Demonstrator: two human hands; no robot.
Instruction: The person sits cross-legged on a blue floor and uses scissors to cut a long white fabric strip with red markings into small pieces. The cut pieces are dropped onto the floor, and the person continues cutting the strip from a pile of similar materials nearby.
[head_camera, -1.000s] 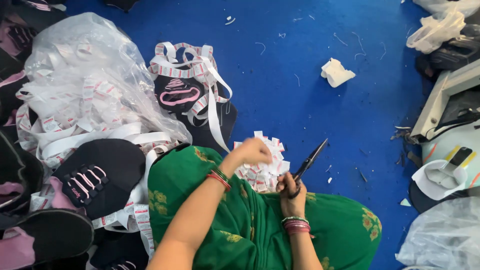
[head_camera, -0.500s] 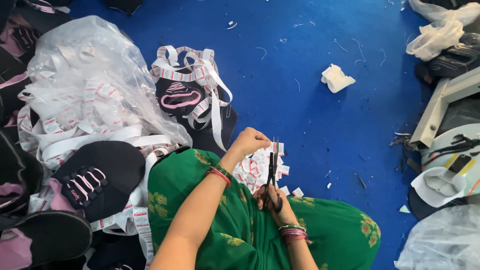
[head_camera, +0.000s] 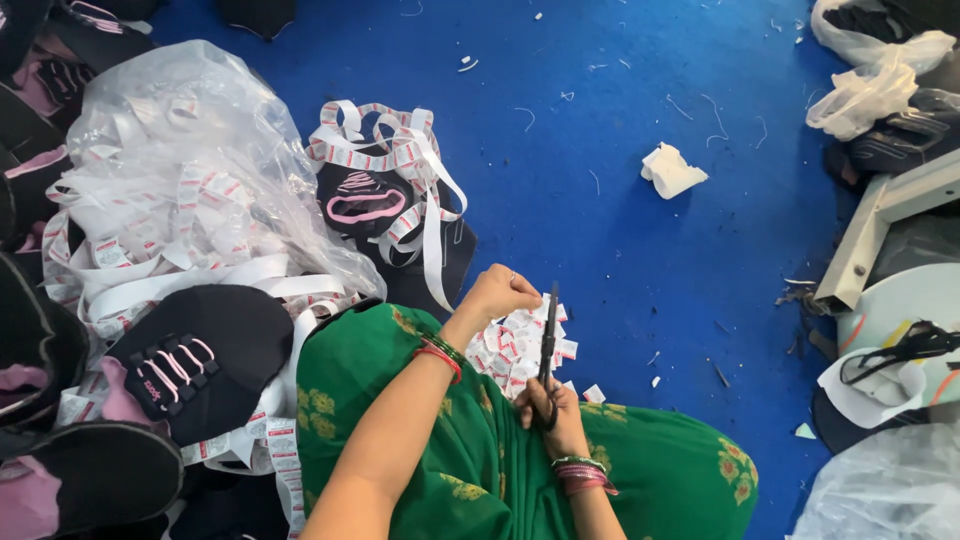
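- Since a moment ago the scissors (head_camera: 547, 345) have swung from a slant to pointing straight up, and the left hand (head_camera: 497, 293) sits a bit higher.
- The right hand (head_camera: 548, 412) grips the scissor handles, fingers through the loops. The blades look nearly shut.
- The left hand is curled into a pinch. What it holds is too small to see.
- A pile of cut labels (head_camera: 513, 343) lies on the blue floor (head_camera: 620, 230), under both hands. The hands hide part of it.
- A green dress (head_camera: 400, 400) covers the knees.
- A label ribbon (head_camera: 400, 160) lies looped on black cloth nearby.
- A clear bag (head_camera: 170, 150) of ribbon sits to the left, cut off at the edge.
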